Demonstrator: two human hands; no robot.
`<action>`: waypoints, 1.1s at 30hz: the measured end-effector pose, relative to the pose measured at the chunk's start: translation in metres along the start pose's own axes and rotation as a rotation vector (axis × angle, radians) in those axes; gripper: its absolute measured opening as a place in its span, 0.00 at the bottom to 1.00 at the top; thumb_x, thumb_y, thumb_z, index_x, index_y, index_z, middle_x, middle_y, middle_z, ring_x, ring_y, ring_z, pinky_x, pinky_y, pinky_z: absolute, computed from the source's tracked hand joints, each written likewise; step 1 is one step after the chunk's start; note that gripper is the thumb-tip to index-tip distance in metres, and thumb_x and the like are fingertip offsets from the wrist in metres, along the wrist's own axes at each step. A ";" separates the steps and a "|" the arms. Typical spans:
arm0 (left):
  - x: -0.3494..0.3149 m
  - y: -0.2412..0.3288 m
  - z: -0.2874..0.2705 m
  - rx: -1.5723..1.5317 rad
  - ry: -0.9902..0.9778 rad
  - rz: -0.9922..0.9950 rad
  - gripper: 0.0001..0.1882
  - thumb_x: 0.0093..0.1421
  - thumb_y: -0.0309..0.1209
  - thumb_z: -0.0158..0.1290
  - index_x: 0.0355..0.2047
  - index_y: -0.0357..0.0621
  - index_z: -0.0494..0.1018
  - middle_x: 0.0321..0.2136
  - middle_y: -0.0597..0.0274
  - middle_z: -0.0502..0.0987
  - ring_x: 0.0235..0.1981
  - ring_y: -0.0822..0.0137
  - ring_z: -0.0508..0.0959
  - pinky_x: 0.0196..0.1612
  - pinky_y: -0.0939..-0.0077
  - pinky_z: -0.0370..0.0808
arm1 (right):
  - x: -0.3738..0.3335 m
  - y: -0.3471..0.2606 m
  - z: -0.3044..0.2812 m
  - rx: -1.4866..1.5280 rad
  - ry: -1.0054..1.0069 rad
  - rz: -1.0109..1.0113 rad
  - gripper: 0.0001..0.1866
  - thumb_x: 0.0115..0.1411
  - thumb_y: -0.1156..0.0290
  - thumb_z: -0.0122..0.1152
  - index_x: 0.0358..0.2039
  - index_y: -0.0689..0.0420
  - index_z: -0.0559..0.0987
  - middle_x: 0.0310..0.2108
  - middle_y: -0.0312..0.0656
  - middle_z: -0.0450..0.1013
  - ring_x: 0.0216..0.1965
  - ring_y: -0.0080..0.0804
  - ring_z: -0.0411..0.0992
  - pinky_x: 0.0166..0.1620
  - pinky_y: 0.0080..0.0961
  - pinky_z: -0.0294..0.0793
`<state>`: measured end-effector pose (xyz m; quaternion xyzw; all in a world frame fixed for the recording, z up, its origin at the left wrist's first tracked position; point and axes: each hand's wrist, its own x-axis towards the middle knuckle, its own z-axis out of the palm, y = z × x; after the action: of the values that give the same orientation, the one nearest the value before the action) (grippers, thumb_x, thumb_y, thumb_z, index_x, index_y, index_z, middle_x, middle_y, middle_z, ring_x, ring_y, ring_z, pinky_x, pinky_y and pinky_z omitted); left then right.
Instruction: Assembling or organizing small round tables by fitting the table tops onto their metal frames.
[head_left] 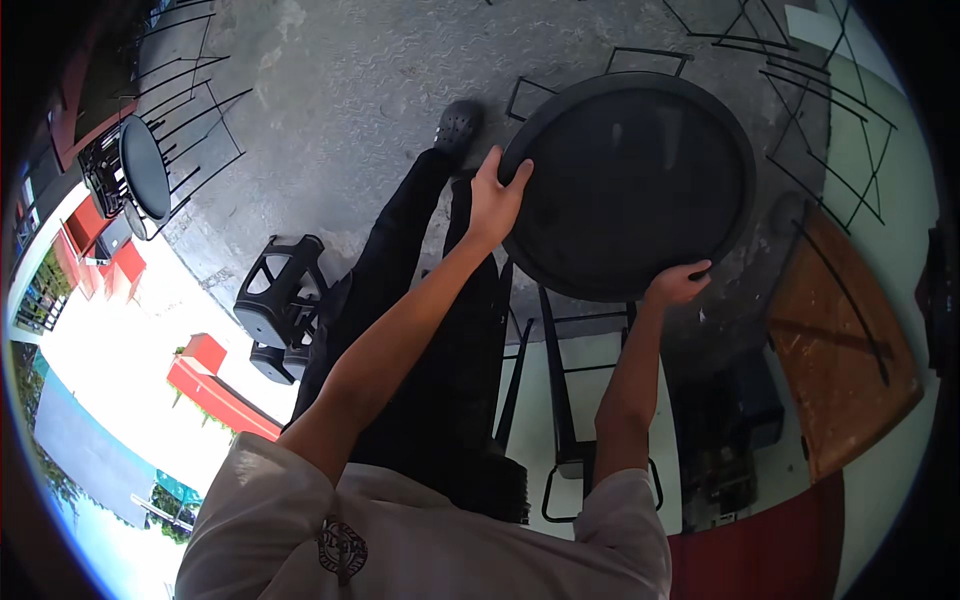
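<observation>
A large round black tray [632, 187] with a raised rim fills the space in front of me, right of centre. My left hand [497, 203] grips its left rim, thumb on the upper face and fingers at the edge. At the near right rim, my right hand [677, 285] is closed on the edge, its fingers partly hidden. Black metal bars [650, 52] show past the tray's far edge, and more dark legs stand below its near side. Whether the tray touches these bars cannot be seen.
Black plastic stools [280, 290] stand left of my legs. Several wire frames [195, 130] and an oval-looking dark top [145, 167] are at the far left. More wire frames [830, 110] stand far right, above a brown wooden board [845, 340]. The floor [330, 60] is grey concrete.
</observation>
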<state>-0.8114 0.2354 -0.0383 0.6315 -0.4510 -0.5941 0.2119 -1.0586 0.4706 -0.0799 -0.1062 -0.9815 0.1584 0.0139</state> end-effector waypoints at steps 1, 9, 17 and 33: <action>0.000 -0.001 0.002 0.000 -0.011 0.005 0.16 0.66 0.35 0.59 0.33 0.34 0.67 0.24 0.52 0.72 0.29 0.77 0.70 0.34 0.72 0.71 | 0.002 -0.002 0.002 0.022 0.007 0.008 0.38 0.71 0.39 0.46 0.56 0.67 0.74 0.46 0.61 0.77 0.47 0.61 0.76 0.50 0.52 0.74; 0.002 0.018 0.010 -0.005 -0.003 -0.148 0.15 0.65 0.33 0.60 0.32 0.35 0.67 0.23 0.55 0.71 0.29 0.79 0.71 0.31 0.74 0.69 | 0.006 -0.026 0.007 0.076 -0.058 0.173 0.40 0.72 0.37 0.41 0.63 0.64 0.69 0.61 0.61 0.67 0.60 0.56 0.69 0.61 0.45 0.69; 0.010 0.008 0.002 0.050 0.022 -0.143 0.14 0.64 0.32 0.60 0.30 0.36 0.69 0.25 0.46 0.77 0.25 0.54 0.80 0.26 0.64 0.72 | 0.039 -0.019 0.019 0.316 -0.279 0.322 0.53 0.67 0.28 0.36 0.73 0.64 0.52 0.74 0.55 0.48 0.71 0.53 0.57 0.72 0.46 0.58; 0.042 -0.002 -0.003 -0.031 0.042 -0.161 0.13 0.66 0.32 0.59 0.36 0.34 0.68 0.30 0.44 0.77 0.28 0.46 0.80 0.29 0.62 0.74 | 0.032 -0.056 0.018 0.442 -0.373 0.344 0.52 0.67 0.29 0.38 0.70 0.69 0.59 0.70 0.51 0.58 0.65 0.50 0.65 0.69 0.45 0.65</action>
<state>-0.8128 0.2011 -0.0625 0.6747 -0.3850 -0.6026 0.1827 -1.1023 0.4196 -0.0791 -0.2340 -0.8767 0.3841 -0.1704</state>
